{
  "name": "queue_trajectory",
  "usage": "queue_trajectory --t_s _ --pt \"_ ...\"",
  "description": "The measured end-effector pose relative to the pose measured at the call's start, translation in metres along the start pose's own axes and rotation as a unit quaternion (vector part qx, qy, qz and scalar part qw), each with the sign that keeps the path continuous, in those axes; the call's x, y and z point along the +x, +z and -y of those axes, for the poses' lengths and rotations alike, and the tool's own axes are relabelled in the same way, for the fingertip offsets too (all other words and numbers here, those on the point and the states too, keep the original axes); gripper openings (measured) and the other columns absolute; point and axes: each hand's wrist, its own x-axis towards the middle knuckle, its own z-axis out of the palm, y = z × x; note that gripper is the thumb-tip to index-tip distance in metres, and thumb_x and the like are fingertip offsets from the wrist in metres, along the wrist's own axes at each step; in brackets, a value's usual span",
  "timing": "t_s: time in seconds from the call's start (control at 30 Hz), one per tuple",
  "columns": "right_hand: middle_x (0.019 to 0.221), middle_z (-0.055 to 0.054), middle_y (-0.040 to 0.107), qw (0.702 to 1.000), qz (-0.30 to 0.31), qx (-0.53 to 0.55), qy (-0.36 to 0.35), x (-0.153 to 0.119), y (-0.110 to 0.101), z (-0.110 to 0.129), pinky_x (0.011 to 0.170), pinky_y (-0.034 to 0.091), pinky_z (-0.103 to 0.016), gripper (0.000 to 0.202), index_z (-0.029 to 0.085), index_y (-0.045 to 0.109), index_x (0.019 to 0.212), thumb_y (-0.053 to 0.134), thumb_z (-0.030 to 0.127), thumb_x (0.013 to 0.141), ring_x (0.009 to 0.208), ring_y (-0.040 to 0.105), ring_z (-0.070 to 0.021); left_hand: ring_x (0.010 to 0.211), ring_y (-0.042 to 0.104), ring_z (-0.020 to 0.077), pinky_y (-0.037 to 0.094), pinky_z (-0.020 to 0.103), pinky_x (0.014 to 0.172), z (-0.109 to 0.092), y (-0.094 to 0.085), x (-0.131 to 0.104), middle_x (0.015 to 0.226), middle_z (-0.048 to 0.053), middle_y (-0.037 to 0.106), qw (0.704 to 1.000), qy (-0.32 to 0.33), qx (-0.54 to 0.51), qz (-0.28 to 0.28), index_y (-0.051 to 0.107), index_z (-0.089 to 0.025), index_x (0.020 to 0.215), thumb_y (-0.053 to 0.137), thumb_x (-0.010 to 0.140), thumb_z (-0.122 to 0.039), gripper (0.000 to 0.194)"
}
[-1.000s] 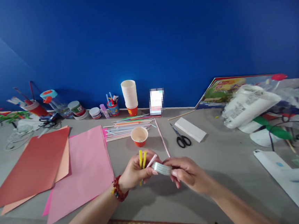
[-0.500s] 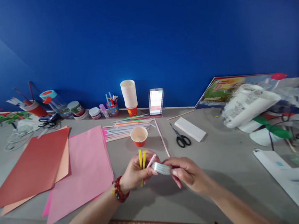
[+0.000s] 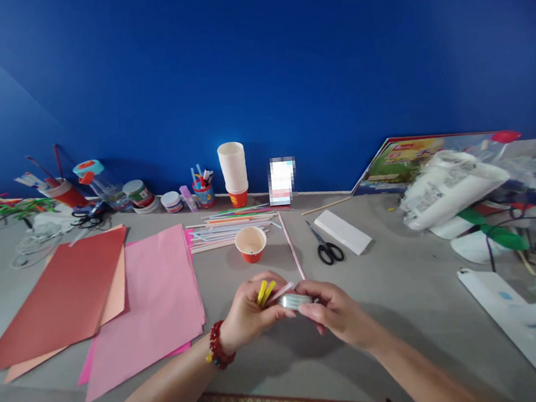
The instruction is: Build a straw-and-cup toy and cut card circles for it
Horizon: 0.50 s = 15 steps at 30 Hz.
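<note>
Tape roll (image 3: 294, 302) and straws in hand, lower centre of frame.
Left hand (image 3: 247, 315) grips yellow straws (image 3: 262, 293) and a pale pink straw (image 3: 282, 293), thumb near the roll's left end; right hand (image 3: 337, 314) pinches the roll's right side, fingers curled. Risk, my reading: straws splay or slip if the left fingers ease to steady the roll; tape may snag on the pink straw, so close beside it. Grey tabletop (image 3: 269, 376), matte; open paper cup (image 3: 252, 257) above the hands, black-handled scissors (image 3: 331, 253) right of centre. Deep blue wall (image 3: 284, 68) fills upper frame.
</note>
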Motion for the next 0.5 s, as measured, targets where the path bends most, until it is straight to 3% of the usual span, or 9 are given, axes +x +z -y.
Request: queue_trajectory --t_s 0.3,0.5 --pt "0.066 0.004 0.047 1.000 -0.016 0.000 -0.002 -0.0018 0.0041 -0.0062 0.048 0.039 -0.022 0.011 0.019 0.055 0.079 0.049 0.027 0.081 0.051 0.048 -0.0100 0.082 0.060 0.0165 0.048 0.026 0.074 0.0024 -0.0034 0.0012 0.090 0.006 0.063 0.999 -0.013 -0.023 0.027 0.075 -0.016 0.095 0.080 0.074 -0.037 0.030" --pt "0.069 0.002 0.050 0.991 -0.045 -0.113 -0.054 -0.0005 0.0074 0.0023 0.053 0.035 -0.024 0.008 0.019 0.051 0.073 0.046 0.020 0.079 0.059 0.046 -0.0115 0.079 0.060 0.0157 0.048 0.025 0.072 -0.0013 0.0011 -0.0009 0.087 0.007 0.065 0.999 0.010 0.022 0.031 0.075 -0.015 0.088 0.080 0.075 -0.031 0.021"
